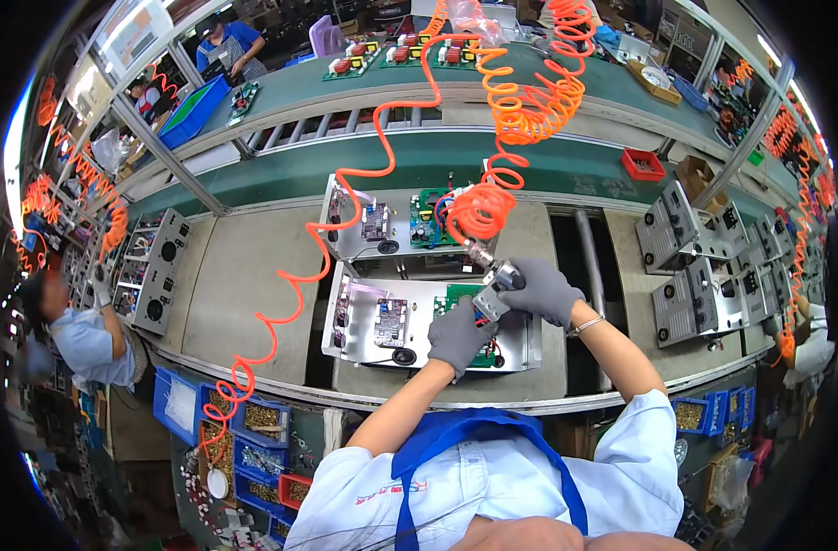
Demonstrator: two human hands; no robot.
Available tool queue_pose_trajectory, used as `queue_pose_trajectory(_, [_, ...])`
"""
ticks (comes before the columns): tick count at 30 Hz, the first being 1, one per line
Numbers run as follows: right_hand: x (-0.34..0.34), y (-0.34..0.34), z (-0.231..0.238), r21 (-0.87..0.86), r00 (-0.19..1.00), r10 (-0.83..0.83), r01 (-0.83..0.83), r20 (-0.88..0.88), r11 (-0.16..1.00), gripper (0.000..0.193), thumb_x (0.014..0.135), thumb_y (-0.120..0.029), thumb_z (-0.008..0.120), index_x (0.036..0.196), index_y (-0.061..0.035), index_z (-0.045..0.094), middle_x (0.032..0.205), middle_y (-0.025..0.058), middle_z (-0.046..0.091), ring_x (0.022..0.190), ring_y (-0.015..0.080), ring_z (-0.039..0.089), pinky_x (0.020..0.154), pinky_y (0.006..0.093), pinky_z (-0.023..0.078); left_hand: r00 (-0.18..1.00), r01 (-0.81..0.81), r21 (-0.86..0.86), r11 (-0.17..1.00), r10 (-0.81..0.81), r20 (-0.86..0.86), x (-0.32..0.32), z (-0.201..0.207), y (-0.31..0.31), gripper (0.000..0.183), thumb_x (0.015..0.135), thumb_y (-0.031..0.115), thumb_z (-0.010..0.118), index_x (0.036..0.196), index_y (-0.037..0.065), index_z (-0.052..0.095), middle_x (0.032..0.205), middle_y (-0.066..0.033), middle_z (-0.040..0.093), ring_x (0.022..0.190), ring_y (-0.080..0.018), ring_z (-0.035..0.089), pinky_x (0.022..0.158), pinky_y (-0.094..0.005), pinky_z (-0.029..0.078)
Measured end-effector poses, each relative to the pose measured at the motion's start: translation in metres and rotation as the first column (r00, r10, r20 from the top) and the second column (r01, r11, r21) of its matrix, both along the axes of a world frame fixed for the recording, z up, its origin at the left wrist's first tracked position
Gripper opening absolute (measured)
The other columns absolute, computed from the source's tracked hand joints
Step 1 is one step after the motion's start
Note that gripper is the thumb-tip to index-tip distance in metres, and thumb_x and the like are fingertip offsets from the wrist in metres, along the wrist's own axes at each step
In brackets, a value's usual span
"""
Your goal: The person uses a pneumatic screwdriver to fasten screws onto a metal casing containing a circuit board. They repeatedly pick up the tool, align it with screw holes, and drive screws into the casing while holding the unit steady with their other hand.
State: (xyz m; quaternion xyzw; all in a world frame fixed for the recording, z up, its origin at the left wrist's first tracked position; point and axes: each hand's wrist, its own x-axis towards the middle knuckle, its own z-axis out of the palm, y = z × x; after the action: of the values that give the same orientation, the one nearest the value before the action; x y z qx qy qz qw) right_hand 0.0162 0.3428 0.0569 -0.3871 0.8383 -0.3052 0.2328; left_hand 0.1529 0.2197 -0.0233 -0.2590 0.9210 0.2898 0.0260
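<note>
My right hand [543, 292], in a grey glove, is closed around a silver air-powered tool [502, 274] whose top joins an orange coiled hose [481, 213]. Just below the tool is a small silver metal piece with holes [494, 303]. My left hand [459, 336], also gloved, has its fingers closed beside that piece, over a green circuit board [481, 360]; what they grip is hidden. Both hands are above the near open metal chassis [364, 342], which also bears a small dark circuit board [391, 321]. Behind it lies a similar open chassis [345, 241] with a green board [428, 219].
Another long orange hose [300, 280] dangles to the left. Grey metal units [681, 308] stand at right, more units [162, 266] at left. Blue parts bins [261, 422] sit lower left. A red tray [643, 165] is on the far green belt [566, 156]. Co-workers are on both sides.
</note>
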Motion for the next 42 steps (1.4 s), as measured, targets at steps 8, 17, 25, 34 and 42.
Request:
queue_pose_trajectory(8, [-0.020, 0.015, 0.060, -0.658, 0.924, -0.039, 0.301, 0.381, 0.690, 0.030, 0.084, -0.014, 0.063, 0.110, 0.0001, 0.058, 0.094, 0.0104, 0.066, 0.078, 0.0142, 0.065, 0.067, 0.0267, 0.052, 0.991, 0.021, -0.017, 1.000, -0.023, -0.131, 0.001, -0.025, -0.003, 0.054, 0.071, 0.051, 0.075, 0.101, 0.009, 0.059, 0.082, -0.0152, 0.069, 0.077, -0.0349, 0.068, 0.066, -0.0441, 0.052])
queue_pose_trajectory(17, [-0.030, 0.043, 0.072, -0.823, 0.894, -0.101, 0.443, 0.437, 0.356, 0.032, 0.087, -0.010, 0.058, 0.115, 0.0040, 0.055, 0.102, 0.0222, 0.066, 0.092, 0.0280, 0.068, 0.074, 0.0335, 0.059, 0.994, 0.079, -0.055, 0.995, -0.083, -0.077, -0.003, -0.009, -0.002, 0.061, 0.071, 0.055, 0.074, 0.104, 0.006, 0.058, 0.081, -0.0149, 0.068, 0.073, -0.0330, 0.068, 0.064, -0.0431, 0.053])
queue_pose_trajectory(25, [-0.029, 0.014, 0.050, -0.873, 0.873, -0.138, 0.480, 0.467, 0.088, 0.029, 0.086, -0.011, 0.057, 0.111, 0.0035, 0.053, 0.095, 0.0180, 0.065, 0.087, 0.0272, 0.068, 0.070, 0.0371, 0.060, 0.984, 0.087, -0.065, 0.994, -0.096, -0.151, -0.004, -0.013, -0.005, 0.060, 0.070, 0.051, 0.077, 0.103, 0.006, 0.057, 0.079, -0.0148, 0.067, 0.071, -0.0328, 0.068, 0.063, -0.0431, 0.053])
queue_pose_trajectory(34, [-0.016, -0.002, 0.036, -0.885, 0.894, -0.067, 0.448, 0.443, 0.125, 0.024, 0.086, -0.007, 0.057, 0.108, 0.0031, 0.055, 0.089, 0.0147, 0.066, 0.080, 0.0226, 0.068, 0.067, 0.0331, 0.061, 0.993, 0.054, -0.013, 0.998, -0.055, -0.106, -0.001, -0.009, -0.002, 0.062, 0.068, 0.046, 0.080, 0.112, 0.007, 0.058, 0.091, -0.0150, 0.069, 0.083, -0.0325, 0.068, 0.073, -0.0413, 0.053])
queue_pose_trajectory(42, [-0.014, -0.010, 0.034, -0.862, 0.896, -0.076, 0.442, 0.437, 0.248, 0.029, 0.087, -0.013, 0.056, 0.113, 0.0005, 0.053, 0.093, 0.0138, 0.064, 0.082, 0.0219, 0.066, 0.070, 0.0340, 0.058, 0.994, 0.094, -0.028, 0.995, -0.095, -0.043, 0.001, -0.011, -0.004, 0.063, 0.068, 0.049, 0.079, 0.110, 0.008, 0.057, 0.089, -0.0147, 0.069, 0.079, -0.0332, 0.068, 0.069, -0.0418, 0.053])
